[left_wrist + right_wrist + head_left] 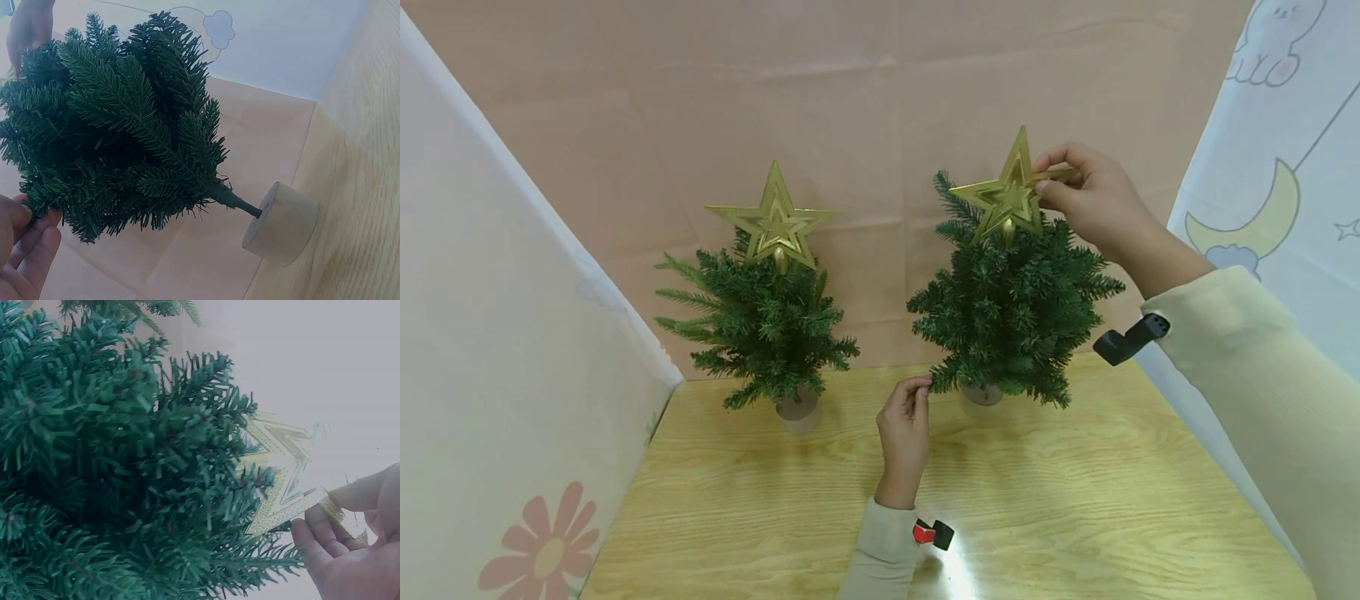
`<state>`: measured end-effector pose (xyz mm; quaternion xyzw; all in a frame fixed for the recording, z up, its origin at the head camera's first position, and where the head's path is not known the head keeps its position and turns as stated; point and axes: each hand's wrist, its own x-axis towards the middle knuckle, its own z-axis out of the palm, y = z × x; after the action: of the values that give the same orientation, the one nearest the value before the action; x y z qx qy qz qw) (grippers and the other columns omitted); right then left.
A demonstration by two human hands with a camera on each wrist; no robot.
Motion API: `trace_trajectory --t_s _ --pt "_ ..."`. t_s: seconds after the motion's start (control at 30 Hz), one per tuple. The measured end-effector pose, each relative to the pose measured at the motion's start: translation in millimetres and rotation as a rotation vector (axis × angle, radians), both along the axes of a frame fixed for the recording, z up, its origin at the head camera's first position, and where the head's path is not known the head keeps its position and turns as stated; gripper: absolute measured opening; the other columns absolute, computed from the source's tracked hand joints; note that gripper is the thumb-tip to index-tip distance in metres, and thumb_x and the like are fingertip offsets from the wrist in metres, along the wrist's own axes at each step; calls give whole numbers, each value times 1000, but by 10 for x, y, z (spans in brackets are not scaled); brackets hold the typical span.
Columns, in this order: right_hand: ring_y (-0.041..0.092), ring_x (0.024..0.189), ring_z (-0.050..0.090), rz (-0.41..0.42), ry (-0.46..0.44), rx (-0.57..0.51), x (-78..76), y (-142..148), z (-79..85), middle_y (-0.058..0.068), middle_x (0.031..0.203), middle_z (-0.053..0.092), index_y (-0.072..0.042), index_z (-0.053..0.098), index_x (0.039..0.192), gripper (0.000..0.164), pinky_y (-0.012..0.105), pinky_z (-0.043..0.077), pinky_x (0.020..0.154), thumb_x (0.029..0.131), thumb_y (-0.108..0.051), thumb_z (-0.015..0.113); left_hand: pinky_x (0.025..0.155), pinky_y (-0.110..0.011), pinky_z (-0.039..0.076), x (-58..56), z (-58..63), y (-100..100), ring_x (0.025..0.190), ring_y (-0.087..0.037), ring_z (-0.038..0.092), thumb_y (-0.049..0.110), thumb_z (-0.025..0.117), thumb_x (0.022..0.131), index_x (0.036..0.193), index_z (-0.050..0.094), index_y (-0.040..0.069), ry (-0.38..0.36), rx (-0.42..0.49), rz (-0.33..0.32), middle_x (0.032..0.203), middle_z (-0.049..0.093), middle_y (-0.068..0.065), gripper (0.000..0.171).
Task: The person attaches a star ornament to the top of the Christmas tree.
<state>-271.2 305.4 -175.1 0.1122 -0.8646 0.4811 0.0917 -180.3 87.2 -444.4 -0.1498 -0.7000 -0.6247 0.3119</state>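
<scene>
Two small artificial Christmas trees stand on the table, each with a gold star at its top. My right hand [1093, 196] pinches one point of the gold star topper [1011, 196] on the right tree [1011, 304]. In the right wrist view, thumb and fingers of that hand [353, 534] hold the star's point beside the branches. Low on the same tree, my left hand [904, 429] pinches a branch tip; the left wrist view shows these fingertips [50, 225] at the needles. The star's stem base is hidden among the needles.
The left tree [767, 325] carries its own gold star [775, 221] and stands in a round base [797, 408]. A round wooden base [281, 225] supports the right tree. Behind the wooden table [760, 508] hangs a pinkish cloth [865, 108]; printed white cloths flank it.
</scene>
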Motion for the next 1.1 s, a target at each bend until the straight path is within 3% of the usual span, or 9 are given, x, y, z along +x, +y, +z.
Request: trace_trajectory --t_s 0.23,0.37,0.57,0.77,0.83,1.0,1.1 --pt "36 125 52 3 -31 -7 -9 -10 17 19 138 45 -21 52 122 19 45 41 107 104 -21 46 79 -33 58 17 24 4 96 -32 69 -12 56 93 102 64 -9 -3 -2 0 103 68 -23 12" --pt "31 123 53 5 -51 -63 -18 16 -1 16 137 46 -21 52 122 19 42 39 109 103 -21 47 79 -34 58 3 9 15 95 -33 69 -12 56 93 102 64 -10 1 -1 -1 102 68 -23 12" --pt "21 116 57 -7 -56 -144 -27 42 -37 13 131 49 -18 52 120 18 34 44 104 103 -16 49 78 -35 59 -125 -203 41 95 -32 69 -11 56 93 103 65 -7 8 -1 10 103 68 -20 13" --pt "30 125 53 -11 -38 -78 -11 21 -26 19 138 46 -21 53 122 19 40 39 108 103 -20 48 82 -28 57 -180 -308 25 100 -22 69 1 57 97 105 67 1 -9 5 -4 107 69 -11 13" --pt "31 125 53 -10 -31 -76 -8 14 -25 18 137 47 -21 53 122 20 41 39 109 103 -21 49 83 -27 56 -182 -313 19 101 -21 68 3 56 98 106 67 2 1 10 -11 108 69 -10 14" --pt "26 119 56 2 5 -105 -7 10 -55 4 124 53 -20 56 122 20 42 39 109 102 -20 52 81 -33 58 -62 -99 9 98 -30 69 -9 56 95 104 65 -6 6 8 -5 104 68 -19 13" --pt "21 112 58 16 36 -130 -12 20 -81 -1 118 53 -18 56 122 21 42 40 108 101 -19 53 79 -36 58 -79 -116 14 96 -33 69 -13 56 93 102 65 -8 -3 6 1 103 68 -22 13"
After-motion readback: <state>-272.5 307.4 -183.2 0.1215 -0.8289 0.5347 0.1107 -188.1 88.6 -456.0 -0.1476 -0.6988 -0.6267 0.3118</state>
